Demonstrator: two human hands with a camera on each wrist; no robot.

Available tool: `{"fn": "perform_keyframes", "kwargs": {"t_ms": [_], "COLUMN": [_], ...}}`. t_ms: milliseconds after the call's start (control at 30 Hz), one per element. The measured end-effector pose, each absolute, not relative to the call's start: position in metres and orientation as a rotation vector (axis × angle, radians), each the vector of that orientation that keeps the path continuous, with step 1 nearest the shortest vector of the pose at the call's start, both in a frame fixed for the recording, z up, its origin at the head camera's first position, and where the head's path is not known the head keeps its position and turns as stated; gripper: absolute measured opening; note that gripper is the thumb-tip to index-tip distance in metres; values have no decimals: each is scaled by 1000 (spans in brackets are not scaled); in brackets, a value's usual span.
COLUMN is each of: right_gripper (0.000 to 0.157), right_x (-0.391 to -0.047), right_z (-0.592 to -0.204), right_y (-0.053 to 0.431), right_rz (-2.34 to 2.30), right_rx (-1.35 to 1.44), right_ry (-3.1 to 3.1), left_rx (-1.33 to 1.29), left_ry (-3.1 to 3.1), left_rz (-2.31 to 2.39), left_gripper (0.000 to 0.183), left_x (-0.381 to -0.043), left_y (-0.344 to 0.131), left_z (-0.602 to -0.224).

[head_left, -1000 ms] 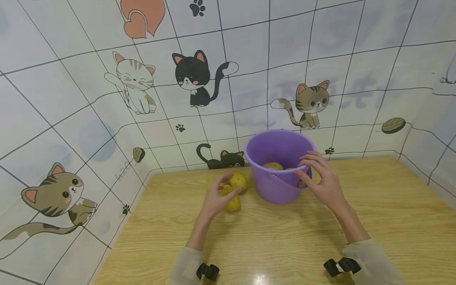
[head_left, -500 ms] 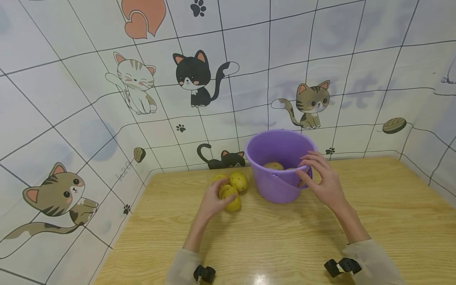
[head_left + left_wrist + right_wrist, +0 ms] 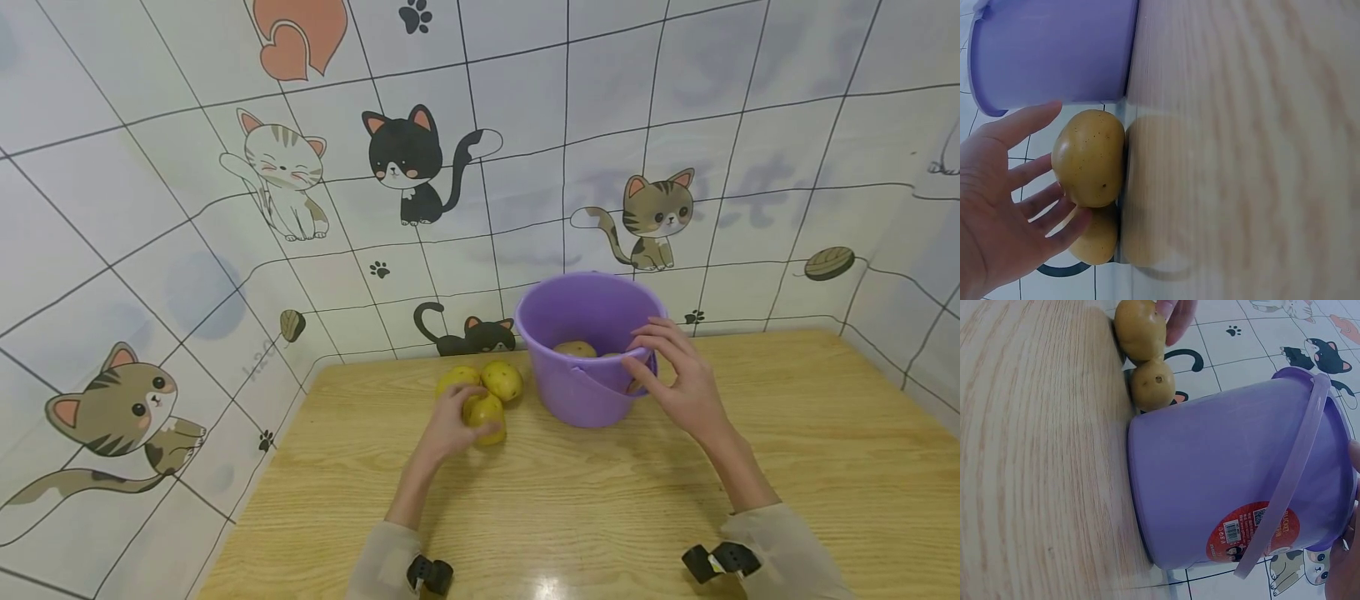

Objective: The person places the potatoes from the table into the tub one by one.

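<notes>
Three yellow potatoes can be made out in a cluster on the wooden table, left of a purple bucket (image 3: 585, 392). My left hand (image 3: 450, 425) is at the nearest potato (image 3: 1090, 157), its fingers spread along the far side and its thumb held apart from it. Behind that one lie a back-left potato (image 3: 457, 378) and a back-right potato (image 3: 503, 381). My right hand (image 3: 686, 387) holds the bucket's rim on its right side, thumb outside and fingers over the edge. Inside the bucket a potato (image 3: 575, 349) shows; the front wall hides the bottom.
The bucket's handle (image 3: 1288, 481) hangs down across its side, over a red label (image 3: 1222, 534). Close behind the bucket rises a wall (image 3: 525, 183) with a grid and cartoon cats. The wooden table (image 3: 570, 508) extends toward me and to the right.
My left hand has shifted slightly left and come down around the nearest potato, uncovering the back-left one. The right hand and the bucket stay where they were.
</notes>
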State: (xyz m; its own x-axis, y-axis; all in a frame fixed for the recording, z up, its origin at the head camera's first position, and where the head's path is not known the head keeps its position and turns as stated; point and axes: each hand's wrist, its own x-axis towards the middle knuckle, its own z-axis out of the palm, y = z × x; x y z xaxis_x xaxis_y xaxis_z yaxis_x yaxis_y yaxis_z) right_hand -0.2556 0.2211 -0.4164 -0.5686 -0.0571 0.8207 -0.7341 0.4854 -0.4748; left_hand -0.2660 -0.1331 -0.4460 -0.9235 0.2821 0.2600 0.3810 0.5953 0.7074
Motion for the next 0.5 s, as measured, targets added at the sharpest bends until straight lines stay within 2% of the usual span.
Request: {"fn": "perform_keyframes", "kwargs": {"t_ms": [500], "right_gripper": [22], "right_x": [-254], "right_z": [-415], "right_y": [219], "right_rz": [1118], "right_rx": [643], "right_ry": [-1964], "left_rx": [-705], "left_ry": [-2785], "left_rz": [-1163], "left_gripper": [72], "left_x": [-269], "left_y": [-138], "left_z": [-446]}}
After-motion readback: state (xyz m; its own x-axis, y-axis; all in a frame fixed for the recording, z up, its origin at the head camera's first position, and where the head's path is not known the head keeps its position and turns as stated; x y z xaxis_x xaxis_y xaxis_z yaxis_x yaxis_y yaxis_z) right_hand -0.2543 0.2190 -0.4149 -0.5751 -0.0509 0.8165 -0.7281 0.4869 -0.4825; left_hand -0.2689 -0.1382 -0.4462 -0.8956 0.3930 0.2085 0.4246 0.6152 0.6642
